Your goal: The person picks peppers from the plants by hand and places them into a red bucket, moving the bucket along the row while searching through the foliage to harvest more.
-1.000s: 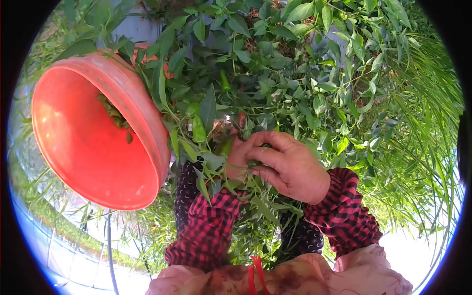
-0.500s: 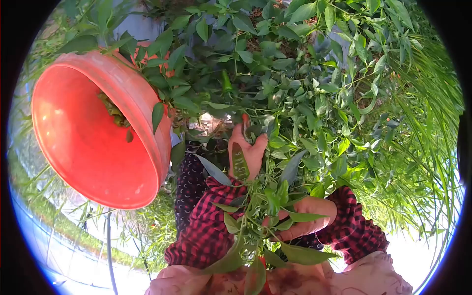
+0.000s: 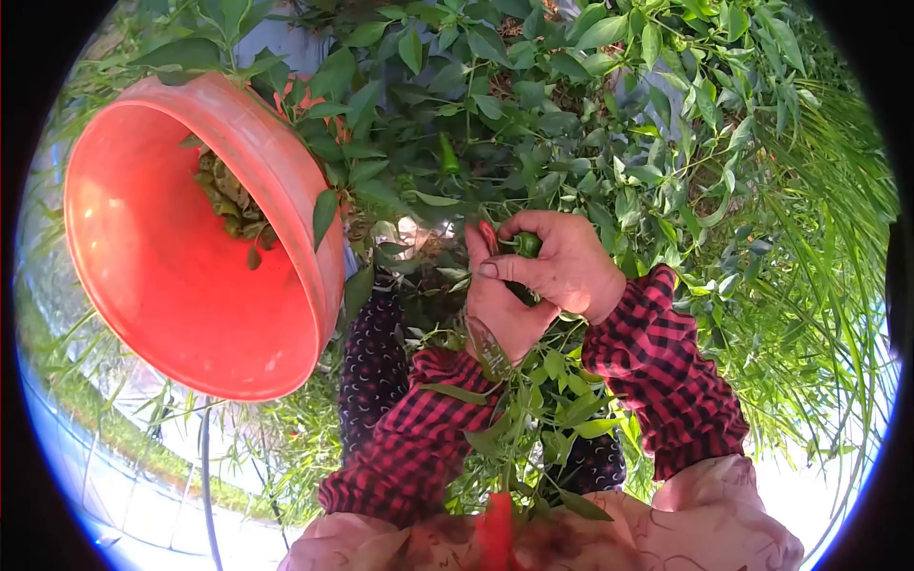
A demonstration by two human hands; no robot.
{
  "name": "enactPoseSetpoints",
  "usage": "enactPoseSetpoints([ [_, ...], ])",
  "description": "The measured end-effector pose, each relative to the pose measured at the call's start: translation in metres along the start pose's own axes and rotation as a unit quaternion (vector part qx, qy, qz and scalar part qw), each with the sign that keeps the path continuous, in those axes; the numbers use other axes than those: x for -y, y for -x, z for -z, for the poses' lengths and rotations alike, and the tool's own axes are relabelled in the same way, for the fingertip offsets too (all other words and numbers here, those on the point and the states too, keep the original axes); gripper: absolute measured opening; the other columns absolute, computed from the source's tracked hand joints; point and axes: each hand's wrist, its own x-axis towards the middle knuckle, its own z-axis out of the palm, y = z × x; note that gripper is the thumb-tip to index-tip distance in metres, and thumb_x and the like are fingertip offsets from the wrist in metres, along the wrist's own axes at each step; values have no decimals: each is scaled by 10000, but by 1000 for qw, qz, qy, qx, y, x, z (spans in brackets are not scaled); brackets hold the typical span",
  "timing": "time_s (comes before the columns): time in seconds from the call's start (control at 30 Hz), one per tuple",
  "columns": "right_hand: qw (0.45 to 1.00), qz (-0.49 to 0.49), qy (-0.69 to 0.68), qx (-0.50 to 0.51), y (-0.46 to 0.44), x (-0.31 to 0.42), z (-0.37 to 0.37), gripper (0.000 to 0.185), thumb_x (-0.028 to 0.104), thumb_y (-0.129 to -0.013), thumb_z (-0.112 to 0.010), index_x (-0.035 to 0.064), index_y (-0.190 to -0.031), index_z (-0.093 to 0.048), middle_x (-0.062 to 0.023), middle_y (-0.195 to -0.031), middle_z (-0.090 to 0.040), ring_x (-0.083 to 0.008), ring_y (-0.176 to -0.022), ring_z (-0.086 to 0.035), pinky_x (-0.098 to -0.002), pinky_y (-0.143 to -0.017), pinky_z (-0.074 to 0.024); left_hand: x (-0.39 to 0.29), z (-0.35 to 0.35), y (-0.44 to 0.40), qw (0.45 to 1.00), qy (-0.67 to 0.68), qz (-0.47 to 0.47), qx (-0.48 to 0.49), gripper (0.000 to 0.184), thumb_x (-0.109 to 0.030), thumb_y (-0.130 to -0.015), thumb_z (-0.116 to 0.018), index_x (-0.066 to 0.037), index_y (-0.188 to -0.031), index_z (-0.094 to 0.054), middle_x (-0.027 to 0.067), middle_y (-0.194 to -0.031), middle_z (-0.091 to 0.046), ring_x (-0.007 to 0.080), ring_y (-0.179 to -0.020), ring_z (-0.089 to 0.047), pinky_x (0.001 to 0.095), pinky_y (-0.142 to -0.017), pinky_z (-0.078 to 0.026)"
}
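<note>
Both my hands meet amid the pepper plants. My left hand (image 3: 505, 312) is closed, with a slim red chili pepper (image 3: 488, 236) at its fingertips. From the right, my right hand (image 3: 574, 264) closes its thumb and fingers around a green pepper (image 3: 526, 245), whose far part is hidden by the fingers. The two hands touch at the thumb and fingertips. A leafy pepper stem (image 3: 519, 419) rises close to the camera, with one leaf across my left wrist. Another green pepper (image 3: 448, 154) hangs on the plant beyond my hands.
A large red-orange bucket (image 3: 190, 314) tilts toward me at left, with leafy greenish produce (image 3: 228, 195) inside. Dense pepper foliage (image 3: 590, 124) fills the far side. Long grass (image 3: 828, 247) stands at right. A blurred red thing (image 3: 498, 533) is near my chest.
My right hand has moved up and away from me, from the near stem to beside my left hand, and now grips the green pepper. The left hand has shifted slightly right.
</note>
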Motion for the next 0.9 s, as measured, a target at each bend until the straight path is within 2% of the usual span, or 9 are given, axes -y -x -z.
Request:
enactPoseSetpoints([
  [0.07,998,-18,-66,-7,0,-12,-4,267,117,-699,-745,-11,-898,-620,-51,-858,-567,-104,-814,-495,-240,-736,-392,0,1,3,998,-57,-30,-8,1120,-133,-600,-777,52,-1363,21,200,-1172,-468,309,-1023,-540,325,-891,-422],
  [0.17,945,287,-150,-37,2,-25,-8,251,52,-691,-727,3,-910,-616,-97,-987,-590,-177,-872,-544,-304,-803,-409,-8,4,4,967,170,185,38,1034,-55,-602,-776,6,-1387,-106,162,-1224,-443,218,-1104,-486,303,-935,-390],
  [0.33,926,234,-297,-22,26,-22,-1,203,49,-768,-668,11,-948,-583,-42,-955,-591,-124,-879,-533,-268,-812,-409,-5,6,-1,915,365,139,99,976,68,-632,-699,-40,-1402,-109,81,-1110,-491,136,-969,-522,269,-857,-429],
  [0.53,901,80,-427,-1,46,-24,1,183,129,-843,-580,12,-971,-522,-62,-789,-578,-124,-735,-544,-247,-679,-424,12,9,4,966,179,111,147,640,66,-724,-516,-52,-1333,-360,81,-1079,-556,120,-995,-511,252,-886,-407],
  [0.6,875,86,-477,-1,63,-16,-2,230,175,-837,-597,8,-975,-522,-67,-767,-574,-139,-691,-546,-244,-631,-419,12,15,3,973,-15,94,209,578,66,-720,-513,-41,-1281,-424,113,-1081,-565,135,-986,-530,270,-879,-418],
  [0.67,829,136,-541,48,78,-12,3,263,204,-810,-635,13,-960,-535,-72,-754,-574,-147,-697,-552,-245,-622,-420,7,12,2,959,42,190,208,523,38,-718,-532,-26,-1233,-465,144,-1102,-567,186,-980,-561,294,-869,-432],
  [0.73,839,135,-527,22,79,-10,5,364,244,-738,-720,-1,-946,-550,-70,-769,-580,-155,-704,-561,-263,-633,-439,10,11,3,982,-17,58,178,549,-20,-712,-587,-25,-1243,-449,159,-1123,-560,242,-972,-572,315,-861,-438],
  [0.8,967,184,-172,-29,67,-3,4,490,167,-627,-802,-24,-998,-546,-81,-787,-566,-200,-744,-581,-300,-707,-464,13,7,6,985,1,42,168,559,17,-708,-555,-56,-1249,-440,196,-1008,-554,311,-897,-565,356,-796,-446],
  [0.9,985,163,-17,54,65,10,-3,484,121,-556,-825,5,-966,-596,-92,-903,-583,-211,-831,-581,-301,-730,-462,10,12,5,980,42,72,179,580,48,-701,-531,-91,-1256,-428,224,-869,-543,378,-813,-556,402,-715,-452],
])
